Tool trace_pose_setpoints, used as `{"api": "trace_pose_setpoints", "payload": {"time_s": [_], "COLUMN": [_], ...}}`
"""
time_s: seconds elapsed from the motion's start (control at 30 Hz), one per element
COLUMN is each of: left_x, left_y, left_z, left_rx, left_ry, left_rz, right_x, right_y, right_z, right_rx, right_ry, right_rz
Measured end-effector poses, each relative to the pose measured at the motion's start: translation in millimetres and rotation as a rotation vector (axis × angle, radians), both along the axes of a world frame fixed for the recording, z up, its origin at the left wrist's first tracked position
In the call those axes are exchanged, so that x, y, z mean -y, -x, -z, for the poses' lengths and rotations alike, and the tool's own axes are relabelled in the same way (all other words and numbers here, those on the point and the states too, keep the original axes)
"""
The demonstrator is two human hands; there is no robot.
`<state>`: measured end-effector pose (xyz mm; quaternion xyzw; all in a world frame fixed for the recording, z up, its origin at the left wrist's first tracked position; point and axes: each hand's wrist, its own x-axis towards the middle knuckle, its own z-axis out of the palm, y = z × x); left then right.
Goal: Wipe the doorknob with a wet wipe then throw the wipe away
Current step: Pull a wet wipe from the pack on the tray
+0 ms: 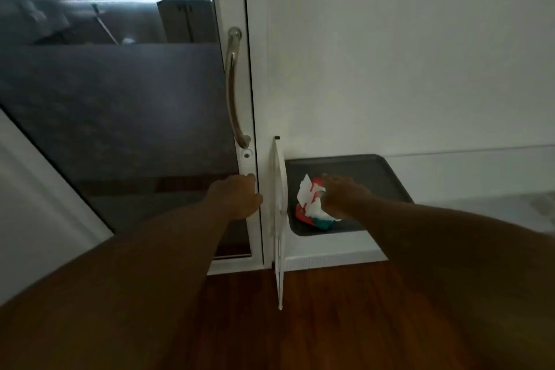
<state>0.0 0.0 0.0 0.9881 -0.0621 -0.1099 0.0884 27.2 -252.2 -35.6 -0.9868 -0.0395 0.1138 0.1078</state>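
A long curved metal door handle (232, 87) is fixed upright on the white frame of a glass door (120, 117). My left hand (237, 200) rests against the door frame's edge well below the handle, fingers curled around it. My right hand (341, 197) is over a red, green and white wet wipe pack (306, 215) lying on a dark tray (360, 168). Its fingers pinch a white wipe (313, 209) sticking out of the pack. The pack's white flap stands open on the left.
A thin white panel (279, 219) stands on edge between the door and the tray. The tray sits on a low white ledge (330, 252) against a white wall (405, 54). Dark wooden floor (330, 309) lies below.
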Motion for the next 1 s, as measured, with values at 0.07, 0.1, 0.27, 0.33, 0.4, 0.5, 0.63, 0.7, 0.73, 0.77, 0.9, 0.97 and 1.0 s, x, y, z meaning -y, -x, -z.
{"api": "trace_pose_setpoints", "payload": {"time_s": [0.07,0.1,0.27,0.33,0.4,0.5,0.63,0.7,0.73,0.77,0.9,0.97,1.0], "left_x": [3,3,5,6,8,12,19,22,24,26,31,32,32], "left_y": [-6,-7,-13,-16,-17,-18,-20,-21,-22,-22,-21,-20,-19], "left_z": [15,23,56,67,77,87,87,84,82,79,69,64,62], "left_rx": [-0.051,-0.073,-0.140,-0.171,-0.186,-0.206,-0.207,-0.194,-0.186,-0.174,-0.135,-0.125,-0.120], "left_ry": [-0.007,0.000,0.019,0.020,0.013,0.036,0.029,0.030,0.025,0.018,0.010,0.009,0.004], "left_rz": [-0.002,-0.002,-0.005,-0.004,0.002,0.001,0.014,0.021,0.026,0.031,0.048,0.055,0.054], "right_x": [4,7,13,17,19,23,32,37,39,41,48,49,49], "right_y": [-3,-3,-4,-4,-4,-5,-8,-10,-11,-13,-16,-16,-17], "right_z": [14,23,59,71,79,84,80,74,70,66,50,44,42], "right_rx": [-0.035,-0.061,-0.115,-0.064,0.005,0.053,0.085,0.112,0.125,0.135,0.168,0.196,0.209], "right_ry": [0.016,0.033,0.117,0.137,0.160,0.157,0.142,0.127,0.114,0.107,0.112,0.080,0.049], "right_rz": [0.008,0.011,0.014,0.034,0.032,0.037,0.041,0.056,0.062,0.059,0.040,0.061,0.080]}}
